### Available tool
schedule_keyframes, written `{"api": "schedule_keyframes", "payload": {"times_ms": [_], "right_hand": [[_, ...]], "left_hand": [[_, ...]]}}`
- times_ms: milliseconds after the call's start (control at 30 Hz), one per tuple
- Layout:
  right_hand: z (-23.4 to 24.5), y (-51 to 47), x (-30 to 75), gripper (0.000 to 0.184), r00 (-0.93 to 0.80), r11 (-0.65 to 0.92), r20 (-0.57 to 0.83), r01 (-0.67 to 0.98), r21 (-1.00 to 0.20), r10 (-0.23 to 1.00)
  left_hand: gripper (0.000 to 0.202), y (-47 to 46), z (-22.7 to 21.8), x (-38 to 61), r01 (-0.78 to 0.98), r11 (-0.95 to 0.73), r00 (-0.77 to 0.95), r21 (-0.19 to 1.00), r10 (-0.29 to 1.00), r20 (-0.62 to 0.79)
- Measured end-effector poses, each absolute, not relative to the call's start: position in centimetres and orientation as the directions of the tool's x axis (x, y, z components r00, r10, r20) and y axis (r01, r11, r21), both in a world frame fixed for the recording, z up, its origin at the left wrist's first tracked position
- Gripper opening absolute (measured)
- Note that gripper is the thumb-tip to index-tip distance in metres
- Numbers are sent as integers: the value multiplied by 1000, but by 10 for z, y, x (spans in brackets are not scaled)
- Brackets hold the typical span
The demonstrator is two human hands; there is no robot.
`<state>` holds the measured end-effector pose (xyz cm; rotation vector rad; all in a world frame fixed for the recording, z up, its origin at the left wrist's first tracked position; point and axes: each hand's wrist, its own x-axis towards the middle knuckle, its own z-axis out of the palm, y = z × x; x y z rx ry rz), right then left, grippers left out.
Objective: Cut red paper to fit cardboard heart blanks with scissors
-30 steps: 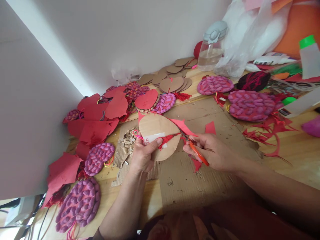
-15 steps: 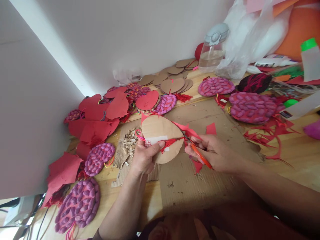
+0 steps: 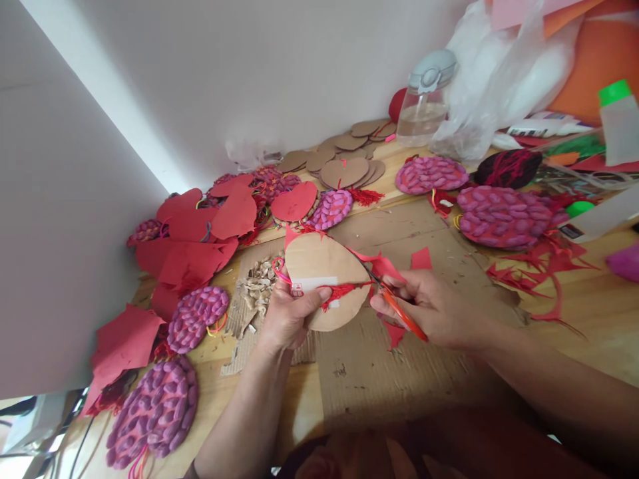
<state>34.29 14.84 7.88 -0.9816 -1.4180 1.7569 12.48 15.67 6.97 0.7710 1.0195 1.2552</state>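
My left hand (image 3: pixel 294 309) grips a rounded cardboard piece (image 3: pixel 322 259) by its left side, thumb on top. A strip of white tape and a red tassel (image 3: pixel 343 291) lie across the cardboard, and a pink cord loop (image 3: pixel 279 267) sticks out by my thumb. Red paper (image 3: pixel 382 265) shows along the cardboard's far right edge. In my right hand (image 3: pixel 424 303) is a pair of orange-handled scissors (image 3: pixel 404 313), its blades at the cardboard's right edge against the red paper. How far the blades are apart is hard to make out.
A worn cardboard sheet (image 3: pixel 379 372) lies beneath my hands, with peanut shells (image 3: pixel 259 283) at its left. Red paper pieces (image 3: pixel 187 259) and purple-studded discs (image 3: pixel 157 412) spread along the left. Behind are cardboard discs (image 3: pixel 344 171) and a water bottle (image 3: pixel 423 100); red scraps (image 3: pixel 544 259) lie right.
The held cardboard and both hands have shifted very slightly right and down. The red strip at the far edge bends out a little differently near the scissors. Both grips are the same.
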Motion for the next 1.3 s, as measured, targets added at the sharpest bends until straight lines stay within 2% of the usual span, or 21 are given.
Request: {"api": "schedule_keyframes", "payload": {"times_ms": [367, 533, 733, 900, 1067, 1300], "right_hand": [[81, 148, 342, 40, -463, -218, -181, -28, -975, 868], [83, 148, 342, 36, -467, -221, -187, -18, -975, 864], [83, 147, 345, 32, -492, -237, -211, 11, -972, 845], [85, 148, 346, 36, -471, -216, -214, 52, -975, 856], [86, 149, 348, 30, -514, -202, -211, 74, -977, 832], [89, 147, 349, 35, -497, -205, -231, 107, -973, 837]], "left_hand": [[82, 157, 68, 123, -377, 193, 73, 906, 981, -178], [86, 156, 68, 123, -374, 189, 69, 908, 982, -176], [79, 154, 64, 119, -345, 179, 111, 922, 983, -149], [81, 155, 64, 119, -327, 177, 107, 928, 983, -149], [83, 155, 65, 118, -292, 178, 120, 940, 982, -149], [80, 155, 64, 118, -296, 178, 128, 938, 981, -146]]}}
